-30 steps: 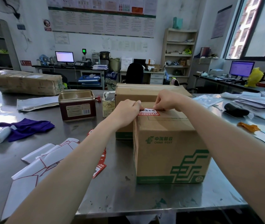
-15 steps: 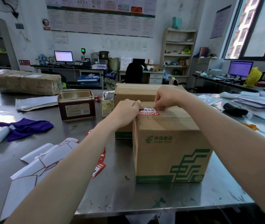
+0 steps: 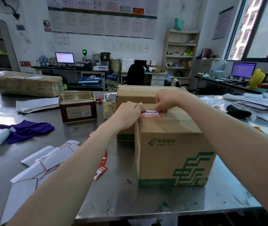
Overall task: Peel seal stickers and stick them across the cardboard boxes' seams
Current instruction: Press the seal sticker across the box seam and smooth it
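- Both hands work on one seal sticker [image 3: 151, 114]: the left hand [image 3: 126, 115] has its fingers curled at the sticker's left end, at the top left edge of the near box [image 3: 170, 144], and the right hand [image 3: 166, 100] pinches the sticker's far edge with bent fingertips.
- Whether the left grip pinches the sticker or only presses it down cannot be told from this angle.
- The red-and-white sticker lies on the top of the near box, at its far left corner, apparently over the taped seam; most of its face looks flat on the cardboard.
- Judged from that, this sticker is nearly placed and wants only smoothing down.
- A second box [image 3: 136, 95] stands just behind, touching or almost touching the near one; no sticker shows on it, so it probably remains to be done.
- On the desk [image 3: 130, 201] to the left lie empty white backing sheets [image 3: 36, 163], which suggests several stickers are already used, and a red sticker strip [image 3: 101, 170] partly hidden under the left forearm.
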